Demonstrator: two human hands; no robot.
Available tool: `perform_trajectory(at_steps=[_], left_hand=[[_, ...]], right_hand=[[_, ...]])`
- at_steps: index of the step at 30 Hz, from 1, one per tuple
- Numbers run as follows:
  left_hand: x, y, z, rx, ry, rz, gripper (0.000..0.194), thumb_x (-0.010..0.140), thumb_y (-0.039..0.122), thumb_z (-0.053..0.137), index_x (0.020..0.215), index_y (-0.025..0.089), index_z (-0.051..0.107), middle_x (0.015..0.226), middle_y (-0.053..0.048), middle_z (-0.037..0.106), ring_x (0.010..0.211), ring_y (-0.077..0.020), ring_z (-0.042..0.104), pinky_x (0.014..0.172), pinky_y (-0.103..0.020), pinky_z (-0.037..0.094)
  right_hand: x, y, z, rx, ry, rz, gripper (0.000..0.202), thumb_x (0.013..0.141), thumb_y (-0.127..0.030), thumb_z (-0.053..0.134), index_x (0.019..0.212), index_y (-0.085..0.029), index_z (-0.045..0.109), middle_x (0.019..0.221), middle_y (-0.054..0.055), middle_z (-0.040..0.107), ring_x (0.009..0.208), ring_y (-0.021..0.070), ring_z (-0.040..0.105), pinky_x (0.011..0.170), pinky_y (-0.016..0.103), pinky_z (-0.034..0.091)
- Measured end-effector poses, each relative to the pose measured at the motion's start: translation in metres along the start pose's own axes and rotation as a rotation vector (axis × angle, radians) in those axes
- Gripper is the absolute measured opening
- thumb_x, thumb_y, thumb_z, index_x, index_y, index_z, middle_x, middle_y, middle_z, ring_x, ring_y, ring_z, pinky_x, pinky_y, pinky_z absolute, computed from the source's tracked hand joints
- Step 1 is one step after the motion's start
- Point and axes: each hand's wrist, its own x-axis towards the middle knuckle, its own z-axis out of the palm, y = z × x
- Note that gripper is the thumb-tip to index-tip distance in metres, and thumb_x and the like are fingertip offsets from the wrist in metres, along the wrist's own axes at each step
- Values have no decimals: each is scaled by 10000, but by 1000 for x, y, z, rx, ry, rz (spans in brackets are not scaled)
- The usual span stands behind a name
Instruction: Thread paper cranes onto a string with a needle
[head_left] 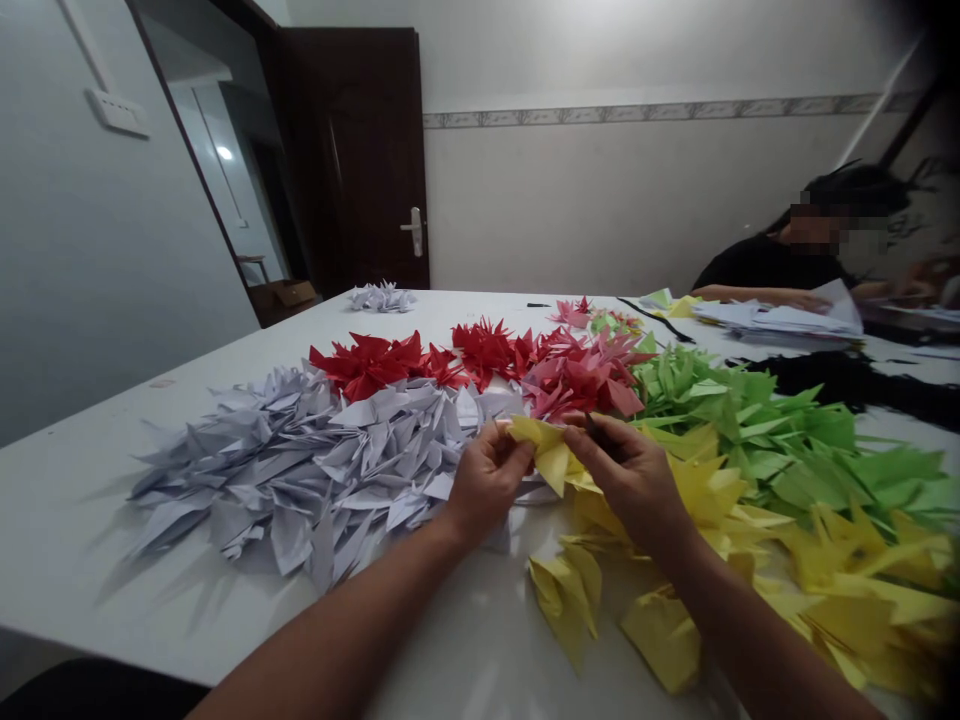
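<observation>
Head: yellow paper (553,462) sits between left hand (489,478) and right hand (630,480).

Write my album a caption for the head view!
Left hand and right hand hold folded yellow paper near a white paper pile.

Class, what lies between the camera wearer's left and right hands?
In the head view, a folded piece of yellow paper lies between the left hand and right hand, held by both.

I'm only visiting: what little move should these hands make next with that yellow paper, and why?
Perhaps the left hand should hold steady while the right hand presses the yellow folded paper gently: the left pinches one side, right fingertips touch the other, and a pointed flap hangs between.
</observation>
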Motion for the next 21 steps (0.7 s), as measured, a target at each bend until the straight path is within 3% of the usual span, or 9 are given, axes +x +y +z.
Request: perform_trajectory(at_steps=[5, 15, 21], left_hand=[[-3, -4, -2, 103, -65, 89, 206, 737, 285, 690, 866, 153, 598, 773, -8, 638, 703, -110, 581, 660, -207, 455], [2, 1, -4, 109, 102, 177, 214, 699, 261, 724, 842, 160, 602, 754, -6, 633, 658, -101, 581, 638, -199, 465], [7, 5, -6, 83, 204, 237, 187, 687, 213, 727, 812, 165, 597, 733, 12, 621, 665, -91, 577, 668, -192, 465]], right_hand=[[0, 1, 0, -6, -46, -31, 289, 726, -401, 684, 862, -147, 700, 688, 28, 642, 593, 127, 567, 541, 244, 471], [-8, -2, 4, -48, 62, -156, 252, 780, -400, 642, 905, -182, 623, 778, 32, 639, 648, 129, 578, 588, 235, 479], [-15, -10, 3, -149, -82, -247, 224, 837, -393, 569, 884, -185, 638, 805, 37, 642, 708, 146, 584, 657, 247, 472]])
